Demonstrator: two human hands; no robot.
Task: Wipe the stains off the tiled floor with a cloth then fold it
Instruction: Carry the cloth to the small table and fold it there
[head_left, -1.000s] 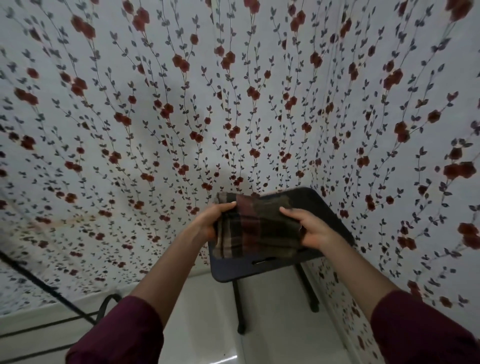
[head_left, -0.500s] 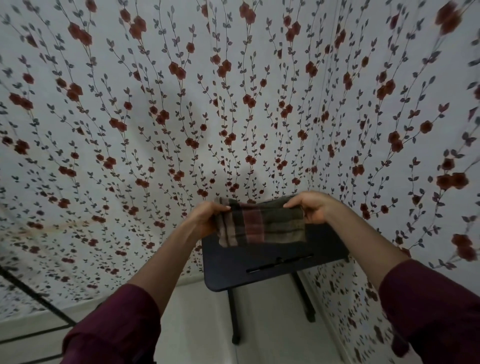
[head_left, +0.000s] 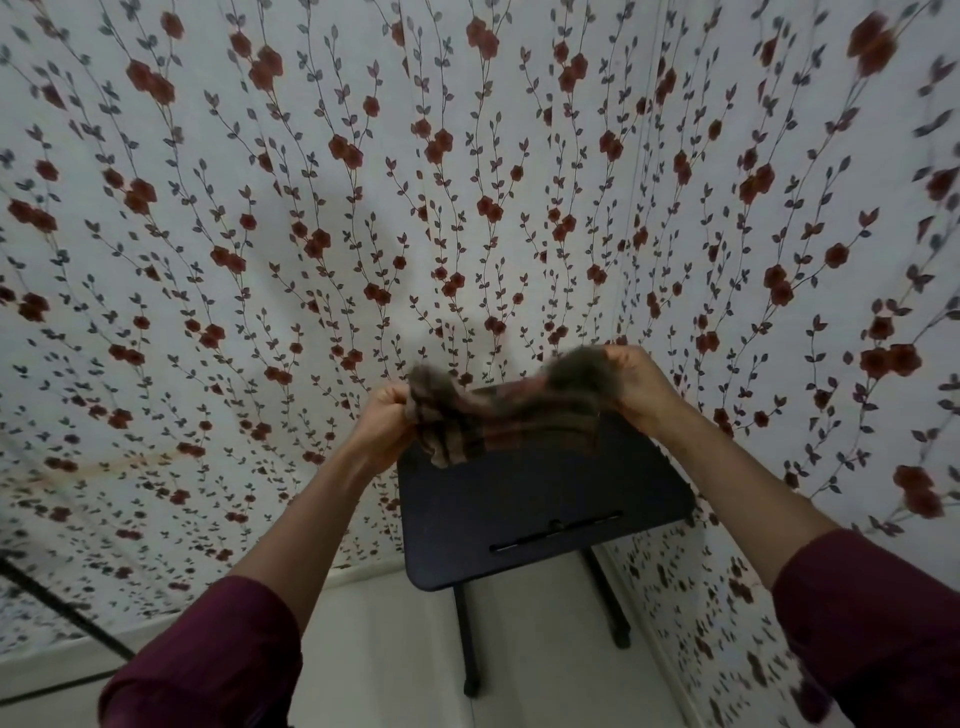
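A brown and red plaid cloth (head_left: 498, 423) is stretched between both my hands above the far edge of a small dark table (head_left: 540, 499). My left hand (head_left: 384, 426) grips the cloth's left end and my right hand (head_left: 636, 387) grips its right end, a little higher. The cloth sags in the middle and its top corners are blurred. The pale tiled floor (head_left: 395, 644) shows below the table.
Floral wallpaper with red flowers covers the wall ahead (head_left: 363, 234) and the wall on the right (head_left: 831, 260); the table sits in their corner on thin black legs (head_left: 467, 639). A dark rod (head_left: 62, 608) crosses the lower left.
Both hands have lifted the cloth off the table top and moved it up and away; the flat folded cloth now hangs bunched between them.
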